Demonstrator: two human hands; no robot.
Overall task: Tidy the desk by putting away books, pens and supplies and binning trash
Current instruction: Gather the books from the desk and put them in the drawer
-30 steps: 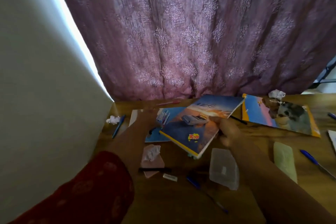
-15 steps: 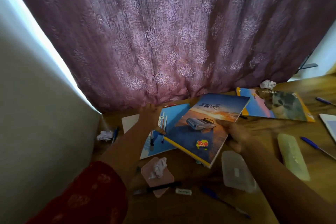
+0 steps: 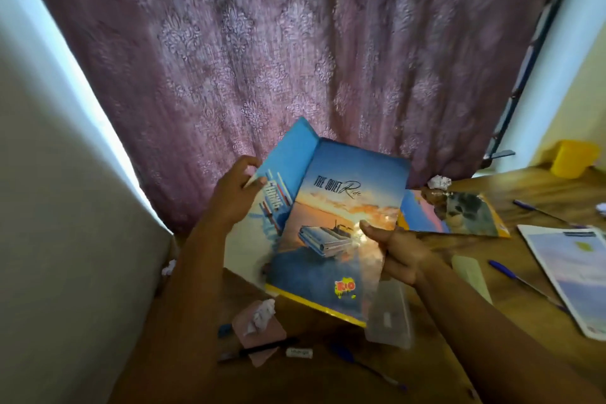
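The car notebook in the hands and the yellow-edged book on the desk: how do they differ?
The car notebook is lifted and tilted, gripped by the right hand; the yellow-edged book lies flat on the desk, untouched. The notebook's cover shows a car at sunset; the book's cover picture is too unclear to tell. Both have glossy, colourful covers.

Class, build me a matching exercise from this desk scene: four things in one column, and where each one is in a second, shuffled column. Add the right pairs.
Things
1. sunset notebook
2. yellow cup
3. pink sticky pad
4. paper ball

Places
A. far right corner of the desk
B. lifted off the desk, gripped by the right hand, with the left hand on the blue notebook behind it
C. at the foot of the curtain, by the cat notebook
D. flat on the desk, near side, under a crumpled tissue

Pairs: 1-B, 2-A, 3-D, 4-C
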